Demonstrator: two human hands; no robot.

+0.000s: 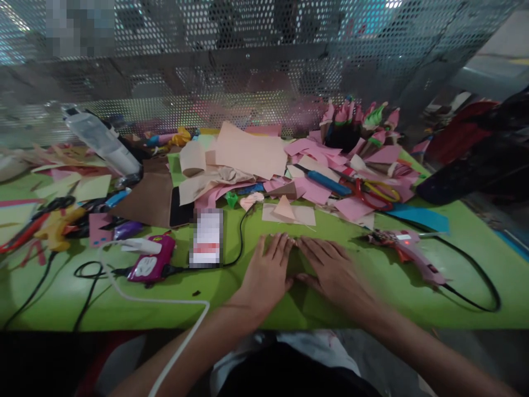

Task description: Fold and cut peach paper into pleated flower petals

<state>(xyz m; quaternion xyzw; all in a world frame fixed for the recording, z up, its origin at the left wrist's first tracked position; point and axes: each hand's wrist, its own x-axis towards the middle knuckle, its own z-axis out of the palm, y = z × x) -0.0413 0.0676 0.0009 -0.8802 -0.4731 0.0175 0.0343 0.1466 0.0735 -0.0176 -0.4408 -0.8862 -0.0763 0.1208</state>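
Observation:
My left hand (266, 273) lies palm down on the green table (231, 314), fingers stretched forward with nothing visible in them. Beside it, my right hand (330, 270) is also flat and spread, its fingertips near those of the left. Whatever may be under the palms is hidden. Just beyond the fingertips lies a pale paper piece (306, 215) with a small peach paper triangle (284, 208) on it. A pink glue gun (417, 256) rests to the right of my right hand. Left of my left hand is a phone-like object (206, 237), its face pixelated.
Paper sheets (252, 151), a blue cutter (328, 182) and red-yellow scissors (372, 194) cover the back. A magenta power strip (152, 259), white cable (165, 301), yellow glue gun (61, 227) and bottle (101, 142) stand left. Perforated metal (248, 71) rises behind.

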